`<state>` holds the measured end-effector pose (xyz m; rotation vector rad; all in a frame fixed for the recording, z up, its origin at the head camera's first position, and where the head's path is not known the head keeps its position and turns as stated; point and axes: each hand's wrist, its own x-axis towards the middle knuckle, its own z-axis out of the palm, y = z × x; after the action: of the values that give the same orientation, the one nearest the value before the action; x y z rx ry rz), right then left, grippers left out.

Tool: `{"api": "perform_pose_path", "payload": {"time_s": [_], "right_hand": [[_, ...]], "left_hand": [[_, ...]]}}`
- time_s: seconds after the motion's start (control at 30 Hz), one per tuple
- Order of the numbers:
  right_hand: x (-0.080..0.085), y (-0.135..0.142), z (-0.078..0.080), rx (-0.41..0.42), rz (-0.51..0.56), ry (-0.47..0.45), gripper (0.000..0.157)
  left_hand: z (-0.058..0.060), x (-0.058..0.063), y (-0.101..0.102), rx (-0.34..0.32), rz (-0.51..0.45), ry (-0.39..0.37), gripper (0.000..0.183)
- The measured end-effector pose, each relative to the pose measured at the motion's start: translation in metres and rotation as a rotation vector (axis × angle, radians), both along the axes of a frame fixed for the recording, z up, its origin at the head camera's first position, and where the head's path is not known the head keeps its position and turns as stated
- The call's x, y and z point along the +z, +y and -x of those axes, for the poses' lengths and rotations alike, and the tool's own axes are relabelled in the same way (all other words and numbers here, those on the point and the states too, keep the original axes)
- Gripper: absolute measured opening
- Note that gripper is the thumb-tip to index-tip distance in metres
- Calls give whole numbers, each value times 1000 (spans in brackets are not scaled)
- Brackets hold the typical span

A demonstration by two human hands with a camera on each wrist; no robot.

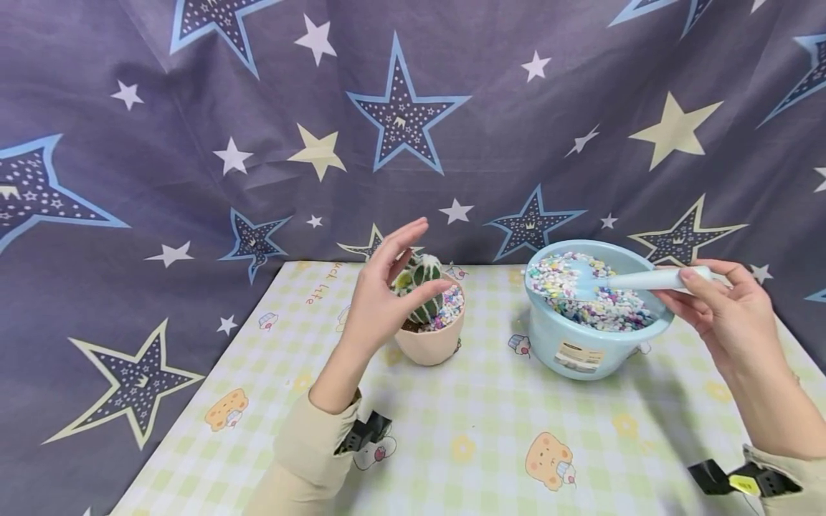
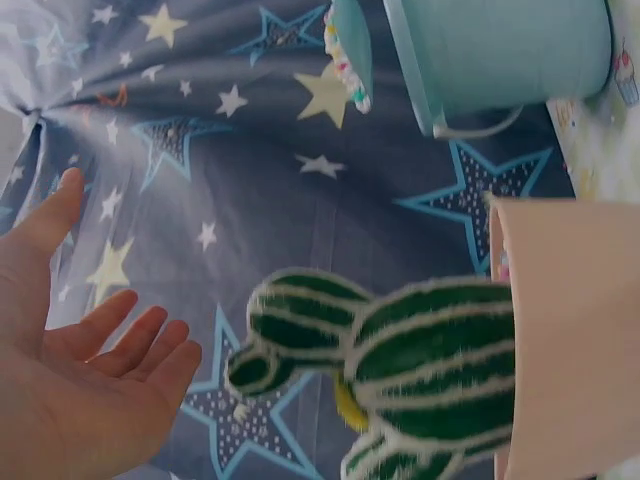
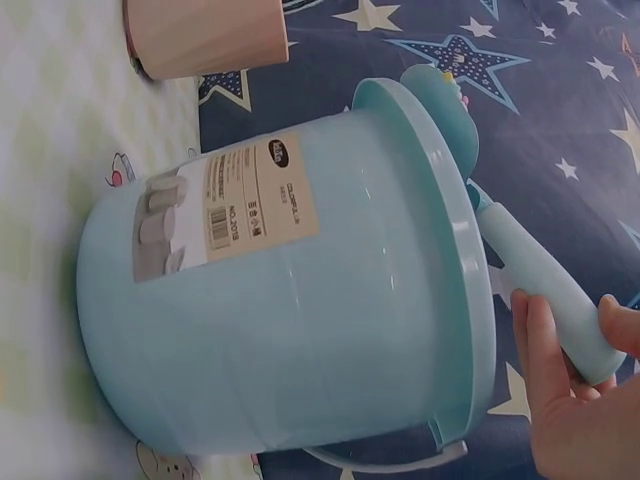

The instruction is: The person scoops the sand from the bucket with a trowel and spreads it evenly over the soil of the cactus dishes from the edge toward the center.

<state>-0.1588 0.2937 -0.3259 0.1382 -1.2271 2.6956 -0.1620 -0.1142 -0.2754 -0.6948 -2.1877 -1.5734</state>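
My left hand [image 1: 379, 297] is raised beside a small green cactus [image 2: 435, 350] with white ridges, thumb and fingers spread apart and holding nothing. In the left wrist view a gap shows between hand and cactus. The cactus stands in a pale pink pot [image 1: 431, 349] with colourful pebbles [image 1: 452, 308] on one side. With the right hand [image 1: 742, 315] I grip the handle of a light blue hand trowel [image 1: 645, 279]. White and coloured pebbles heap on its blade, which is over a light blue bucket [image 1: 548, 337] partly filled with similar pebbles [image 1: 609, 312].
A green-and-white checked cloth [image 1: 490, 401] with cartoon prints covers the table. Behind it hangs a dark curtain [image 1: 490, 136] patterned with stars. The bucket carries a paper label [image 3: 225, 205] and a handle hanging at its side. The pot stands left of the bucket.
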Motion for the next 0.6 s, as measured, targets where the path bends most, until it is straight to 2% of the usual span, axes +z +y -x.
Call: {"api": "perform_pose_path", "payload": {"time_s": [0.3, 0.6], "right_hand": [[4, -13, 9, 79, 26, 17, 17], [12, -31, 16, 105, 8, -5, 16]], "left_hand": [[10, -5, -26, 78, -10, -17, 65], [20, -18, -50, 183, -13, -4, 65]]}}
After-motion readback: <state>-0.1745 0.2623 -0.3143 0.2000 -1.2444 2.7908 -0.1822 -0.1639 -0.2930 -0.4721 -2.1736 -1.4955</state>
